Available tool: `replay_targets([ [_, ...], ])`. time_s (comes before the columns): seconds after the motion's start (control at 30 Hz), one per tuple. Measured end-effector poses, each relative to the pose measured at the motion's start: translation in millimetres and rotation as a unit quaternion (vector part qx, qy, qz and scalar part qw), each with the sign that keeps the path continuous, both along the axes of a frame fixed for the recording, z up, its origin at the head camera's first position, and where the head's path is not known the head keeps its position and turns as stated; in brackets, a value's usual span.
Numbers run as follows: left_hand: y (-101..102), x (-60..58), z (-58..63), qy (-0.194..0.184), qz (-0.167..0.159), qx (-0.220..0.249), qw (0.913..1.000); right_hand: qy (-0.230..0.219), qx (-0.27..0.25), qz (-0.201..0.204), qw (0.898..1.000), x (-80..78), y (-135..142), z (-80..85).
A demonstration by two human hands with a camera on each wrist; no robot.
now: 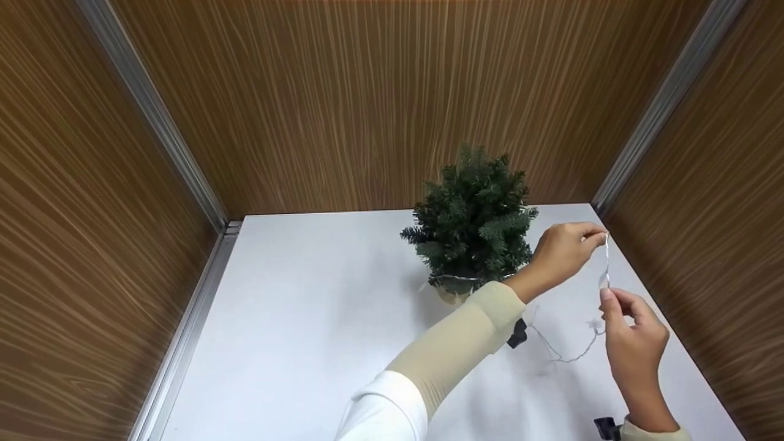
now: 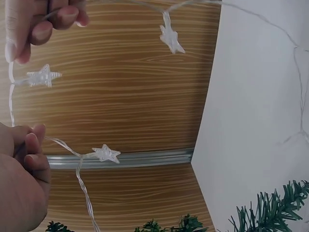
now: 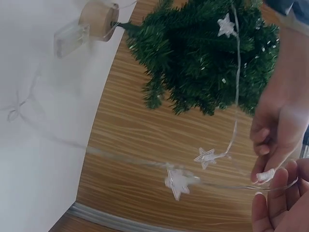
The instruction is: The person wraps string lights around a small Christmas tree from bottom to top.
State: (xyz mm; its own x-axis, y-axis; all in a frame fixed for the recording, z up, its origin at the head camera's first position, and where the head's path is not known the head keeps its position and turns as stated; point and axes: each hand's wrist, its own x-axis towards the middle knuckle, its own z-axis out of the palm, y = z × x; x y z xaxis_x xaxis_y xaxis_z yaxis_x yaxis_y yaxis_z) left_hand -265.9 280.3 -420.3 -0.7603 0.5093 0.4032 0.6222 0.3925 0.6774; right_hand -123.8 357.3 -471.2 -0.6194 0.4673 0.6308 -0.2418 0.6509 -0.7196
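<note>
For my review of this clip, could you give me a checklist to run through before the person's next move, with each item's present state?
1. Left hand has a grip on the star light string: ok, fingertips pinch it.
2. Right hand has a grip on it too: ok, thumb and finger pinch it lower down.
3. Tree stands upright: ok.
4. String free of slack: not ok, a loose length lies on the white table.
5. Clear box rests on the table near the wooden base: ok.
6. Lights switched on: cannot tell.
</note>
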Motion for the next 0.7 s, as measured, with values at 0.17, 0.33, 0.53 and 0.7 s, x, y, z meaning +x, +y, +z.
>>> replay_targets([
  [0.17, 2.1, -5.0, 0.2, -0.024, 0.020, 0.026, 0.9992, 0.002, 0.001, 0.001, 1.000, 4.4, -5.6, 4.3],
  [0.33, 3.8, -7.4, 0.3, -0.041, 0.043, 0.024, 0.9980, 0.034, 0.001, -0.002, 0.999, 8.8, -5.7, 8.2],
  [0.53, 6.5, -9.5, 3.8, -0.032, 0.057, -0.008, 0.9978, 0.080, -0.024, 0.012, 0.996, 13.7, -11.3, 23.5],
  [0.7, 5.1, -15.7, 9.2, -0.036, 0.061, -0.013, 0.9974, 0.118, -0.047, 0.020, 0.992, 18.2, -21.8, 43.1],
])
